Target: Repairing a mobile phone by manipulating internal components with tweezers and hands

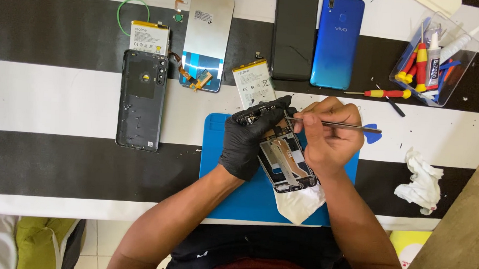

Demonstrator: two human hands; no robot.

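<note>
Picking inside opened phone frame (286, 163) with tweezers (331, 124) pinched in right hand (328, 135), gloved left hand (250, 137) clamped on frame's 11 o'clock corner; steady, fine tip placement needed next.

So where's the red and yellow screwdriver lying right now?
The red and yellow screwdriver lies on the table's upper right, beside the clear tool tray and above the right hand.

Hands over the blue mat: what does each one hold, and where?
Left hand grips the opened phone frame at its top end; right hand pinches metal tweezers near their middle.
</note>
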